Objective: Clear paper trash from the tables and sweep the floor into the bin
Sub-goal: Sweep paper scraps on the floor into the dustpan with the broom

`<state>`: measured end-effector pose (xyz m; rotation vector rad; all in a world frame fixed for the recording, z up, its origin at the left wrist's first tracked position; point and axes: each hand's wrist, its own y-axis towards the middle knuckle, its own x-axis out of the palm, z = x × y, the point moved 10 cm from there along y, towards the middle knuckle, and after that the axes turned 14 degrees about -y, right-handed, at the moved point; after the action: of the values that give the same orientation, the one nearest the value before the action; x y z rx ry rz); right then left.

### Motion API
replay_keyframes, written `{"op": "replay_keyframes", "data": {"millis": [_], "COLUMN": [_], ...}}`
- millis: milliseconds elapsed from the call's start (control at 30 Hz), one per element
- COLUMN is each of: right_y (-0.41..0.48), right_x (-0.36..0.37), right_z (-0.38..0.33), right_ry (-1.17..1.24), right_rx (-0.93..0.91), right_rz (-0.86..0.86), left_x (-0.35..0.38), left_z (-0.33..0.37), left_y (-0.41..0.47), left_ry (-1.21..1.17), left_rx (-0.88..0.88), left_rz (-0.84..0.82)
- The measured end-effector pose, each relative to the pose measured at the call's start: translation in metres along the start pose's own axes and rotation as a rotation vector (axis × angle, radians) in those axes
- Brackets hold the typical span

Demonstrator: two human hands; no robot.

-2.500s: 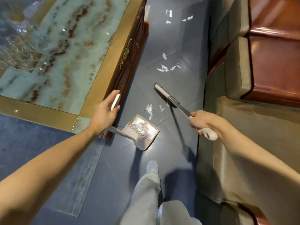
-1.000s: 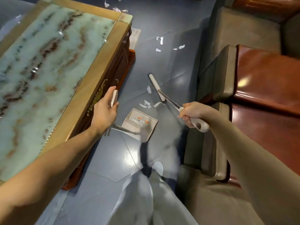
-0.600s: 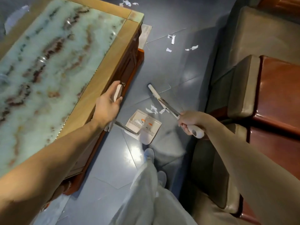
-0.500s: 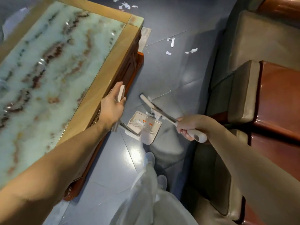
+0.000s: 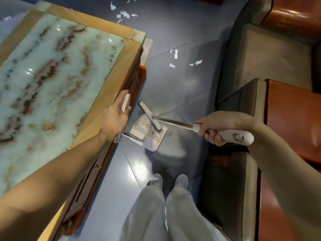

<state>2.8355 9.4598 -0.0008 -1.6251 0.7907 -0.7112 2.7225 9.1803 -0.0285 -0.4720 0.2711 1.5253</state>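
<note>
My left hand grips the white top of the dustpan's long handle beside the table edge. The white dustpan sits on the blue floor below it. My right hand grips the white handle of the broom, whose brush head lies across the pan's mouth. A few paper scraps show inside the pan under the bristles. More torn white paper scraps lie on the floor further ahead, and another cluster of scraps lies beyond the table corner.
A marble-topped wooden table fills the left side. Brown and olive sofas line the right, leaving a narrow floor aisle. My legs and shoes stand just behind the dustpan.
The broom head swept toward me and now lies over the dustpan; the scraps that were in front of the pan are gone from the floor. The view shifted forward along the aisle.
</note>
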Motion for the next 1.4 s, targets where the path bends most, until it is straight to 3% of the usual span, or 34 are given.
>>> {"op": "replay_keyframes", "data": {"millis": [433,700,967,1167,1400], "right_y": [-0.011,-0.008,0.043,0.085,0.138], "right_x": [-0.163,-0.32,-0.442,-0.504,-0.533], "right_z": [-0.068,-0.117,-0.161,-0.203,-0.249], "right_ry": [0.177,0.15,0.087,-0.037,0.02], "right_rx": [-0.14,-0.169,-0.127,-0.128,-0.082], "right_rz": [0.108,0.229,0.388,0.482,0.462], "left_x": [0.042,0.104,0.127,0.153,0.177], "left_z": [0.068,0.136,0.153,0.136,0.141], "left_y": [0.121,0.243,0.316,0.388,0.493], "left_ry": [-0.157,0.035,0.013,-0.068,-0.07], "left_rx": [0.009,0.055,0.046,-0.112,-0.112], "left_rz": [0.084,0.096,0.127,0.089,0.053]}}
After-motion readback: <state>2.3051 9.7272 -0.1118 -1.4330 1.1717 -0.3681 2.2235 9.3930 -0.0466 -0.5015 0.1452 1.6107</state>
